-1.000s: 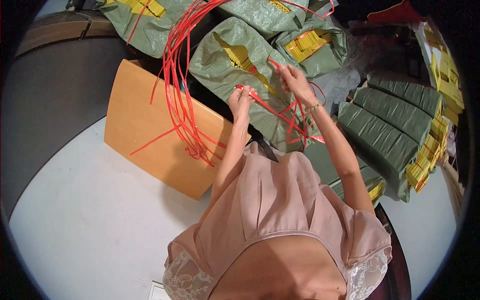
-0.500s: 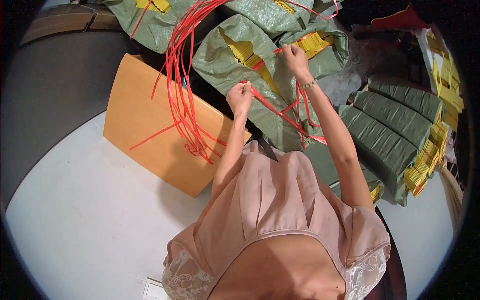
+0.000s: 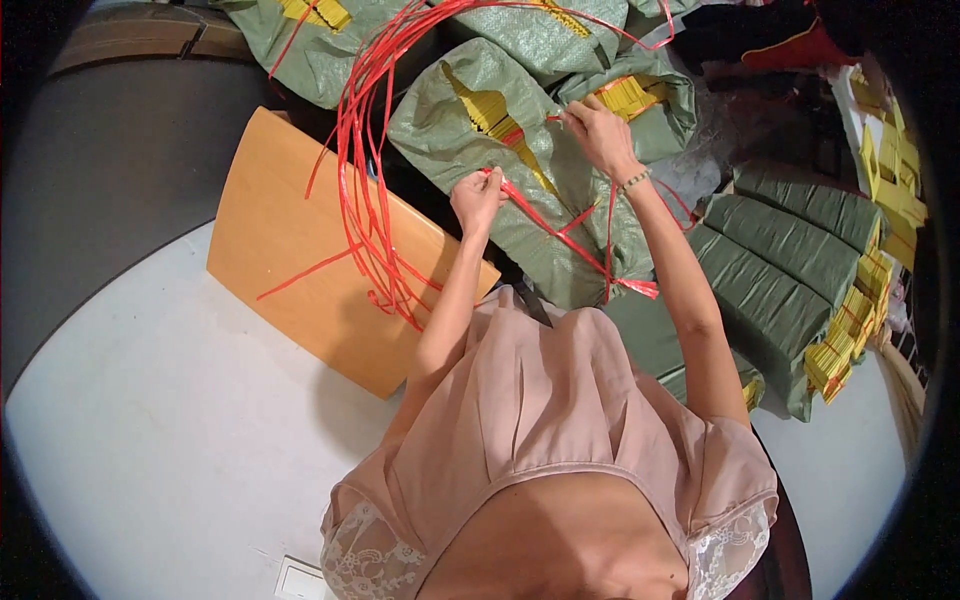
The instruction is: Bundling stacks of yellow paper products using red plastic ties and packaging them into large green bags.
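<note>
A green woven sack (image 3: 440, 130) lies in front of me. Through its gaping slit show yellow stacked pieces (image 3: 485, 112). A red plastic strap (image 3: 540, 217) runs across the sack to a knotted spot with a frayed end near its lower right. My left hand (image 3: 478, 203) is closed, pinching the strap over the sack's left edge. Higher and to the right, my right hand (image 3: 600, 137) is closed in a pinch, with a short bit of red strap showing at its fingertips. What lies inside its curled fingers is hidden.
A thick bundle of long red straps (image 3: 365, 170) hangs over an orange-tan board (image 3: 300, 240) at left. More stuffed green sacks (image 3: 530, 35) sit at the back. Wrapped dark green packs (image 3: 770, 265) with yellow ends lie at right. A dark grey surface (image 3: 120, 190) fills the far left.
My right hand has shifted slightly down and turned, its wrist moving to the right. The left hand still pinches the strap. The loose strap near my right wrist has shifted.
</note>
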The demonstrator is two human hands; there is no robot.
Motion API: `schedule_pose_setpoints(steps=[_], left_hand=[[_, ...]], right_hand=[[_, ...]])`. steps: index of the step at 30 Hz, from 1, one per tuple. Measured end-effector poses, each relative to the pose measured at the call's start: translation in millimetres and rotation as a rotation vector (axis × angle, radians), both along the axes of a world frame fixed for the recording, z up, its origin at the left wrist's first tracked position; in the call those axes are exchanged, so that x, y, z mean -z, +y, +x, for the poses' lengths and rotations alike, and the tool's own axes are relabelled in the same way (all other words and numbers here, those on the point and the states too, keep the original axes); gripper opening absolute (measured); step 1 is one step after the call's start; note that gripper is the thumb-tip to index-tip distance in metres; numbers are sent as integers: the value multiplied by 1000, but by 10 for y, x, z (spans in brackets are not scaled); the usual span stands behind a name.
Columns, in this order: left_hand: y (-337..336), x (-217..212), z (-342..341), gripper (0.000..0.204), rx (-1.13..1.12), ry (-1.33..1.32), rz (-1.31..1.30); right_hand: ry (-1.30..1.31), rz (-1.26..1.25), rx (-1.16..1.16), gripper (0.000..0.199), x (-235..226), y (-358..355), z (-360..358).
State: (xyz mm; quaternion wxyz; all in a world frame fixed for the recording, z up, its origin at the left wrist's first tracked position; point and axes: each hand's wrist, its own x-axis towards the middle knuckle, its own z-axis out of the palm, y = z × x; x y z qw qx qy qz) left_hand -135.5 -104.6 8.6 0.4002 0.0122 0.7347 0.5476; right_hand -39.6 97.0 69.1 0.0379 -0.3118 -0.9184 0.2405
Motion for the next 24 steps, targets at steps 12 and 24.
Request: schedule_pose_setpoints(steps=[12, 24], left_hand=[[4, -54, 9, 24, 166, 359, -243], [115, -214, -42, 26, 248, 481, -405]], right_hand=[[81, 95, 17, 13, 101, -9, -236], [71, 136, 215, 21, 334, 93, -45]])
